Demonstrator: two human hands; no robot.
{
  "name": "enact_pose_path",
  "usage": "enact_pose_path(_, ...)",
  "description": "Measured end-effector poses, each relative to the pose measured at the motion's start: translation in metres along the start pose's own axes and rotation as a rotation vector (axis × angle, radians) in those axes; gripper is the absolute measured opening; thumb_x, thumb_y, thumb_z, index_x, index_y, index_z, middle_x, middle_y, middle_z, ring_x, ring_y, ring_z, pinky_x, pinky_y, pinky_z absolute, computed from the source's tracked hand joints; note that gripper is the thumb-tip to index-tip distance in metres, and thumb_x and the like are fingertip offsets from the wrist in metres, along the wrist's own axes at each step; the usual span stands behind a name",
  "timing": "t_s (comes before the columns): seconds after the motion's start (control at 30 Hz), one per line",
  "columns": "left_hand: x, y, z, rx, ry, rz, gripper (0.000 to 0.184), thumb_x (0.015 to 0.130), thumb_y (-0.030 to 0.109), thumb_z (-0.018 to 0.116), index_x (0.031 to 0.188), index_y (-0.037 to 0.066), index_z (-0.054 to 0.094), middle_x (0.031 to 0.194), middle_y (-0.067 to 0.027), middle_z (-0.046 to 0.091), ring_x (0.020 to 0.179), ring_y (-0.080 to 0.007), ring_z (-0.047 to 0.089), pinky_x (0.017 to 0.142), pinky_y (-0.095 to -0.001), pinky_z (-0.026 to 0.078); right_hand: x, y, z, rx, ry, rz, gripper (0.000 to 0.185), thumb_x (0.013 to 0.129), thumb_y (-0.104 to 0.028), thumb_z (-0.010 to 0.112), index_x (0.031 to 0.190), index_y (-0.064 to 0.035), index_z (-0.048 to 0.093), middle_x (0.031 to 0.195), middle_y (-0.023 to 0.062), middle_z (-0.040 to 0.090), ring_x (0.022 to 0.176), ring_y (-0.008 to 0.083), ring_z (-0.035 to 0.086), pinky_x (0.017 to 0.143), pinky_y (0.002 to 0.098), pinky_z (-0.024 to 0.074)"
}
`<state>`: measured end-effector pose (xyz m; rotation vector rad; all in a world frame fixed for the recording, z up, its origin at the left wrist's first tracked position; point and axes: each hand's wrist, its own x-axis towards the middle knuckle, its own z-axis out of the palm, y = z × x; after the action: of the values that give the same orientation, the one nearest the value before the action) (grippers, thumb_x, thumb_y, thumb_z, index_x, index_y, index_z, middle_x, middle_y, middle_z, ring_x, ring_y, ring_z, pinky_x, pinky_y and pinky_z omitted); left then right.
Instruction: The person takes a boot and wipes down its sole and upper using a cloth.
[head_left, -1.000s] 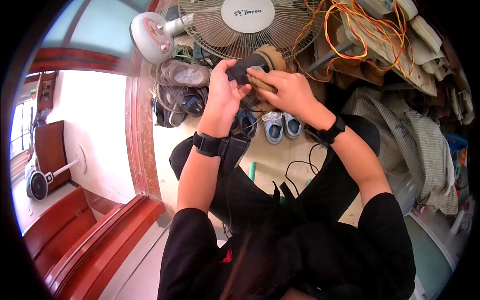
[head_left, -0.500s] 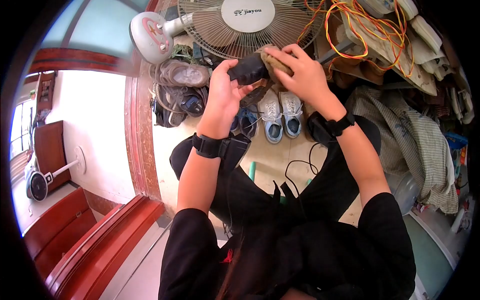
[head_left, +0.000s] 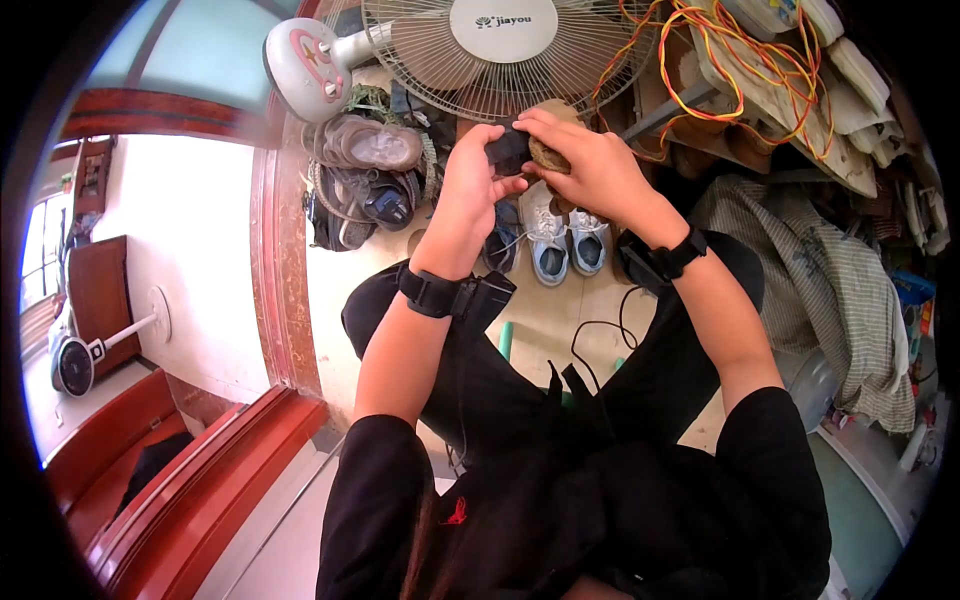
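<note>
My left hand (head_left: 468, 185) is closed around a dark item that looks like a black shoe (head_left: 507, 152), held up in front of the fan. Fingers of my right hand (head_left: 597, 168) are wrapped round a brownish cloth (head_left: 549, 154), which is against or very near the shoe's right side. Both hands hide much of the shoe, so its full shape does not show. Below them on the floor stands a pair of white and light-blue sneakers (head_left: 548, 250) with laces.
A standing fan (head_left: 505, 28) with a wire guard is just beyond my hands. Worn shoes (head_left: 370, 148) are piled at left. Red and yellow twisted wires (head_left: 740, 95) hang over a board at upper right. A striped cloth (head_left: 800, 270) drapes at right.
Both hands and the black shoe have shifted slightly right, and the left hand has come closer to the right. The right hand with the cloth has turned and moved slightly down.
</note>
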<state>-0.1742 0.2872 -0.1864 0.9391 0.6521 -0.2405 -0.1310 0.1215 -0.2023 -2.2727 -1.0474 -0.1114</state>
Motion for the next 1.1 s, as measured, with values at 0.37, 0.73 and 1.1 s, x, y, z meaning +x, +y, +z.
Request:
enact_pose_path(0.37, -0.002, 0.012, 0.001, -0.032, -0.049, 0.083, 0.025, 0.091, 0.024, 0.047, 0.102, 0.002, 0.054, 0.094, -0.012, 0.064, 0.08, -0.0224, 0.064, 0.052, -0.0291, 0.052, 0.01, 0.011, -0.004, 0.095, 0.305, 0.101, 0.036, 0.082, -0.026, 0.069, 0.116, -0.0151, 0.062, 0.112, 0.0048, 0.065, 0.093, 0.0283, 0.065, 0.076, 0.034, 0.0547)
enact_pose_path(0.73, 0.004, 0.001, 0.004, 0.151, -0.047, 0.121, 0.025, 0.084, 0.016, 0.062, 0.103, 0.0, 0.057, 0.093, -0.0094, 0.064, 0.075, -0.0172, 0.062, 0.053, -0.0264, 0.051, 0.008, 0.019, -0.012, 0.001, 0.382, 0.267, 0.032, 0.083, -0.024, 0.067, 0.113, -0.0131, 0.064, 0.104, 0.0087, 0.067, 0.09, 0.0286, 0.065, 0.075, 0.0346, 0.0535)
enact_pose_path(1.1, 0.019, -0.026, -0.001, 0.534, -0.046, 0.222, 0.026, 0.083, 0.013, 0.055, 0.096, -0.009, 0.053, 0.076, -0.0122, 0.061, 0.056, -0.0205, 0.064, 0.054, -0.0307, 0.049, 0.005, 0.001, 0.006, 0.177, 0.193, 0.026, 0.03, 0.078, -0.012, 0.067, 0.108, -0.0149, 0.068, 0.1, 0.0072, 0.069, 0.085, 0.0264, 0.067, 0.071, 0.0328, 0.0548)
